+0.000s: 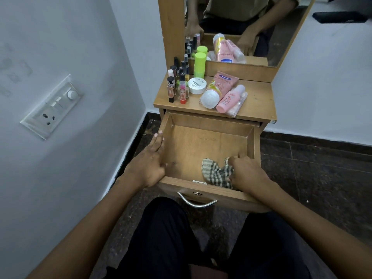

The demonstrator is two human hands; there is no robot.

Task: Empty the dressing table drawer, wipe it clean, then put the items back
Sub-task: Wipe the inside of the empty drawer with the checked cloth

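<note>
Head view: left hand flat on wooden drawer wall; right hand grasping crumpled checked cloth.

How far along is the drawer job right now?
Emptying looks done: the drawer holds only the checked cloth, and the cosmetics sit on the tabletop. Wiping is in hand: the right hand grips the cloth while the left hand steadies the drawer's side. Putting items back remains.

The wooden drawer stands pulled open, a checked cloth in its front-right corner.
</note>
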